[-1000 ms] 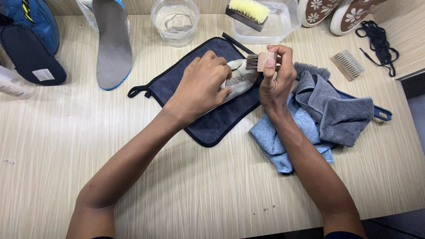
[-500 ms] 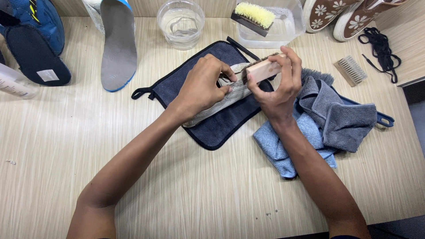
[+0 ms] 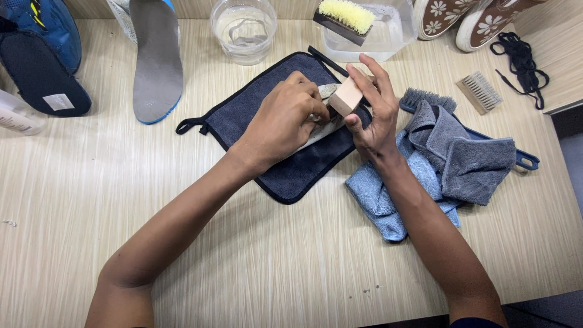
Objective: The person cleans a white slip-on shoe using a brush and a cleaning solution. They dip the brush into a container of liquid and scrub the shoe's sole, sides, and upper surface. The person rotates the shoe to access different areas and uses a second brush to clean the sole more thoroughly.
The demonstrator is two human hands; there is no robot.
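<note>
Nearest, both forearms enter from the bottom edge, elbows cut off by the frame. The wooden table (image 3: pixel 91 200) carries everything seen.

Centre: a dark navy cloth mat (image 3: pixel 291 170) lies flat. On it the left hand (image 3: pixel 282 121) presses down with fingers curled over a pale grey insole (image 3: pixel 325 124); most of the insole is hidden beneath the palm, only its tip and one edge show. The right hand (image 3: pixel 373 118) grips a small wooden-backed brush (image 3: pixel 347 97) between thumb and fingers, fingers partly closed around the block. The bristles face away and cannot be made out; whether they touch the insole cannot be told.

Right of the mat: a heap of blue and grey cloths (image 3: pixel 449 158), partly under the right wrist, with a blue handle loop (image 3: pixel 527 161) protruding.

Farther off: a grey insole (image 3: pixel 156 61) and a blue shoe (image 3: pixel 39 48) at far left, the shoe cut by the frame; a clear glass bowl of water (image 3: pixel 244 27); a clear tub (image 3: pixel 388 33) holding a yellow-bristled brush (image 3: pixel 346 15); a small pale brush (image 3: pixel 480 91); black laces (image 3: pixel 522 58); two flower-patterned shoes (image 3: pixel 461 15), cut off at the top
</note>
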